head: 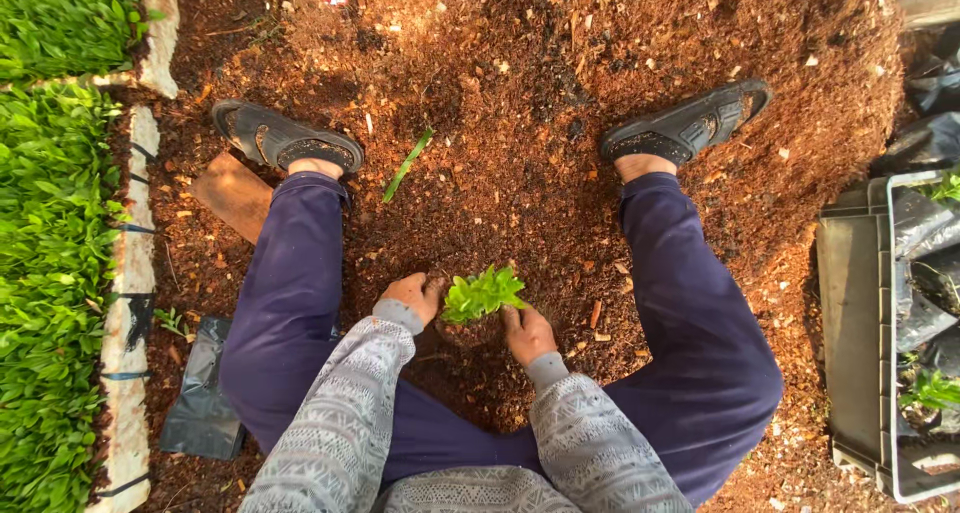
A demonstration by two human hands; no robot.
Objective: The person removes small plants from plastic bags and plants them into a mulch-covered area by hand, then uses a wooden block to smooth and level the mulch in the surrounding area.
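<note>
Left hand (pixel 412 295) and right hand (pixel 527 331): ours, both cupped against the green seedling (pixel 483 293) between our knees, near centre of the reddish soil mound (pixel 560 93). Step, we judge: seating it. Next calls for firming soil evenly around the stem.

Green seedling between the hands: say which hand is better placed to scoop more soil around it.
Probably the right hand: it rests on loose soil, while the left hand cups the seedling.
</note>
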